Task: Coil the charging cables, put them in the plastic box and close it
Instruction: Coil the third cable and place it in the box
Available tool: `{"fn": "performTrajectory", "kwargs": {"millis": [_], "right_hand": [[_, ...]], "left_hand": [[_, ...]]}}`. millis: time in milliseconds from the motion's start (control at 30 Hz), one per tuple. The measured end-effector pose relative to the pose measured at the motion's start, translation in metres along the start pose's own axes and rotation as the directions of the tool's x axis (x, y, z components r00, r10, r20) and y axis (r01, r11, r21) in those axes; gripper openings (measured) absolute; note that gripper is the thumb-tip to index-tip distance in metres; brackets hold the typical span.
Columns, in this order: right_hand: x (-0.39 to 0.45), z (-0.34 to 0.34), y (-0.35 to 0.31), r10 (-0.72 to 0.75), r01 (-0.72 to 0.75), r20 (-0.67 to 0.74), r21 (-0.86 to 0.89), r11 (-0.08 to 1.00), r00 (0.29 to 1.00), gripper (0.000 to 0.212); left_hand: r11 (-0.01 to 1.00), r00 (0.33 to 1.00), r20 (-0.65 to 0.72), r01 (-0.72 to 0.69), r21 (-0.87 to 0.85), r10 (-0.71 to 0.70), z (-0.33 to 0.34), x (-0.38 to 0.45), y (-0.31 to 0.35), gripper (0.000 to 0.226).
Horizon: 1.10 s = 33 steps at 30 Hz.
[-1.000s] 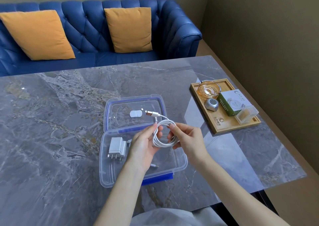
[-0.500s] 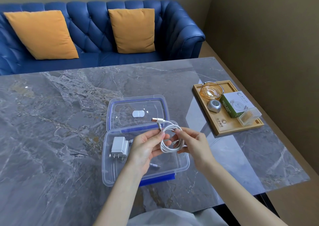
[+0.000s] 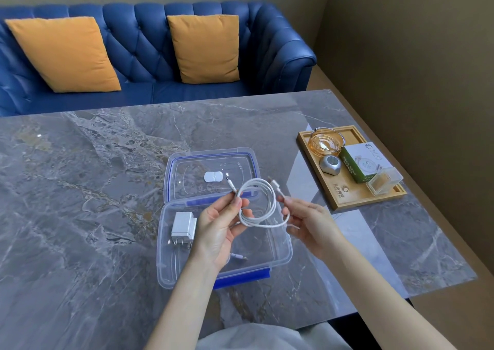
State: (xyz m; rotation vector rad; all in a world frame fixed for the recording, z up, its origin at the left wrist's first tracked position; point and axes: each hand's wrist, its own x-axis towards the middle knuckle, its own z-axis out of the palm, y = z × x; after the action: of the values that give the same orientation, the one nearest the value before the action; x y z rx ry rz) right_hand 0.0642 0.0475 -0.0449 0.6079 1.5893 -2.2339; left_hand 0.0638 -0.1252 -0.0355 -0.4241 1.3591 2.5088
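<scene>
A white charging cable (image 3: 263, 202) hangs in a loose double loop above the open clear plastic box (image 3: 280, 253). My left hand (image 3: 219, 226) pinches one end near its plug, and my right hand (image 3: 307, 224) pinches the other end. Both plugs stick up past my fingers. Inside the box lie a white wall charger (image 3: 183, 226) at the left and another cable's plug (image 3: 239, 256), mostly hidden under my left hand. The blue-rimmed lid (image 3: 213, 173) lies flat just behind the box.
A wooden tray (image 3: 344, 197) at the right holds a glass ashtray (image 3: 326, 141), a silver gadget (image 3: 330, 164), a green-white carton (image 3: 366, 165) and a small clear container (image 3: 385, 181). A blue sofa (image 3: 144, 55) with orange cushions stands behind the marble table (image 3: 80, 189).
The tight coil between my hands has loosened into a wider loop. My hands moved apart, each now holding one end of the cable.
</scene>
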Motion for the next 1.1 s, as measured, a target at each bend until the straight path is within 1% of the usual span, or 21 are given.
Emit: {"fn": "performTrajectory", "kwargs": {"millis": [67, 167, 267, 367, 433, 533, 567, 600, 633, 667, 700, 733, 800, 900, 1000, 1100], "right_hand": [[-0.002, -0.001, 0.003, -0.031, 0.032, 0.006, -0.174, 0.984, 0.999, 0.018], [-0.006, 0.001, 0.003, -0.094, 0.122, 0.105, -0.299, 0.946, 0.990, 0.019], [-0.007, 0.001, -0.002, -0.154, 0.218, 0.212, -0.323, 0.921, 0.965, 0.021], [-0.004, 0.003, -0.004, -0.144, 0.227, 0.260, -0.323, 0.919, 0.955, 0.022], [-0.002, 0.006, -0.003, -0.124, 0.191, 0.268, -0.241, 0.952, 0.955, 0.027], [0.000, 0.010, -0.002, -0.108, 0.134, 0.300, -0.066, 0.989, 0.948, 0.034], [-0.001, 0.009, -0.001, -0.119, 0.146, 0.312, -0.065, 0.987, 0.943, 0.040], [-0.002, 0.009, 0.000, -0.154, 0.201, 0.315, -0.121, 0.972, 0.937, 0.044], [-0.004, 0.008, 0.002, -0.212, 0.287, 0.315, -0.215, 0.934, 0.925, 0.049], [-0.005, 0.008, 0.004, -0.284, 0.382, 0.322, -0.303, 0.873, 0.903, 0.052], [-0.006, 0.008, 0.006, -0.358, 0.460, 0.317, -0.357, 0.813, 0.878, 0.049], [-0.006, 0.009, 0.007, -0.416, 0.504, 0.296, -0.367, 0.782, 0.860, 0.040], [-0.006, 0.012, 0.009, -0.479, 0.526, 0.221, -0.290, 0.799, 0.850, 0.025], [-0.007, 0.015, 0.008, -0.514, 0.525, 0.111, -0.196, 0.828, 0.851, 0.019], [-0.004, 0.008, 0.000, -0.484, 0.478, -0.035, -0.107, 0.872, 0.875, 0.017], [-0.002, 0.003, -0.005, -0.398, 0.400, -0.072, 0.020, 0.916, 0.915, 0.017]], "left_hand": [[1.000, 1.000, 0.011, -0.014, 0.000, 0.014, 0.001, 0.000, 0.001, 0.015], [1.000, 1.000, 0.007, -0.006, 0.015, 0.006, 0.002, -0.001, 0.000, 0.015], [1.000, 1.000, -0.013, 0.016, 0.022, -0.016, 0.001, -0.001, -0.002, 0.015], [0.999, 0.999, -0.023, 0.040, 0.031, -0.039, 0.002, -0.002, -0.005, 0.015], [0.997, 0.998, -0.019, 0.058, 0.053, -0.057, 0.003, -0.004, -0.006, 0.015], [0.993, 0.997, -0.029, 0.078, 0.091, -0.076, 0.003, -0.005, -0.008, 0.014], [0.992, 0.996, -0.034, 0.082, 0.095, -0.079, 0.003, -0.005, -0.008, 0.013], [0.992, 0.996, -0.036, 0.081, 0.099, -0.078, 0.003, -0.006, -0.008, 0.013], [0.991, 0.997, -0.036, 0.078, 0.109, -0.074, 0.003, -0.006, -0.008, 0.012], [0.990, 0.997, -0.032, 0.073, 0.121, -0.070, 0.003, -0.006, -0.008, 0.013], [0.989, 0.997, -0.027, 0.070, 0.131, -0.067, 0.004, -0.007, -0.008, 0.013], [0.989, 0.998, -0.024, 0.069, 0.134, -0.066, 0.004, -0.007, -0.008, 0.013], [0.989, 0.998, -0.021, 0.068, 0.132, -0.066, 0.007, -0.008, -0.009, 0.015], [0.980, 0.999, -0.017, 0.033, 0.198, -0.031, 0.009, -0.010, -0.011, 0.016], [0.967, 0.999, -0.041, 0.009, 0.256, 0.001, 0.006, -0.009, -0.014, 0.016], [0.958, 0.999, -0.033, -0.016, 0.288, 0.027, 0.003, -0.008, -0.014, 0.018]]}}
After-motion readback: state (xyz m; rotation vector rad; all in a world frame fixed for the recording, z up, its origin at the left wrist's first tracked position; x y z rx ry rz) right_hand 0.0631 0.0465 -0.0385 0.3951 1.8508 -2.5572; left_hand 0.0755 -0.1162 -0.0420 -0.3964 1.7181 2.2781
